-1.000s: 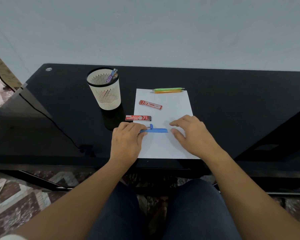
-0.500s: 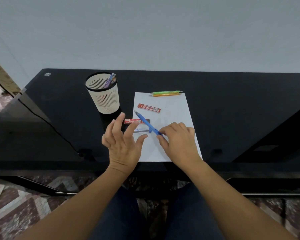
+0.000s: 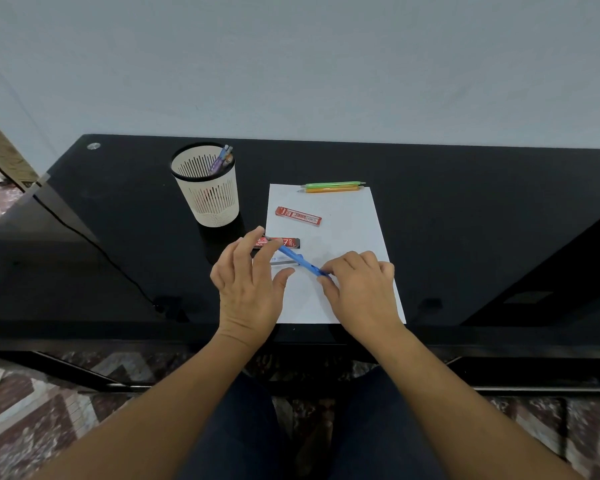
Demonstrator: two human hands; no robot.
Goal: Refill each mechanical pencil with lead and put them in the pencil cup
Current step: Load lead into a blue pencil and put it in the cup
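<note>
Right at the near edge, the person's legs in dark trousers sit between 2 bare forearms that reach forward over a patterned tile floor. Beyond them runs the front edge of a glossy black table (image 3: 465,220), with a white sheet of paper (image 3: 347,244) lying on it just ahead.

Both hands are over the near half of that sheet. The right hand (image 3: 357,289) has its thumb and fingers curled round the near end of the blue pencil (image 3: 297,259), pinching it. The pencil slants away to the left, its grey tip pointing toward the left hand (image 3: 248,285). That hand is wide, its fingers fairly straight and spread and its thumb held apart. Its fingertips are at the pencil's far end, though I cannot tell whether they touch it.

Under the pencil's middle lies a clear lead case (image 3: 283,260) marked 2B. Just past it a dark lead case (image 3: 284,242) with red print straddles the paper's left edge, partly hidden by the left fingers. Farther on, a red lead case (image 3: 298,216) lies slightly tilted on the sheet, apart from the others.

Left of the paper stands the pencil cup (image 3: 207,195), cream and slotted, upright, with several pencils (image 3: 222,159) leaning against its right rim. At the paper's far edge a green pencil (image 3: 331,184) and an orange pencil (image 3: 329,190) lie side by side, touching. A black cable (image 3: 84,233) crosses the table's left part, and a pale wall (image 3: 291,64) rises behind.
</note>
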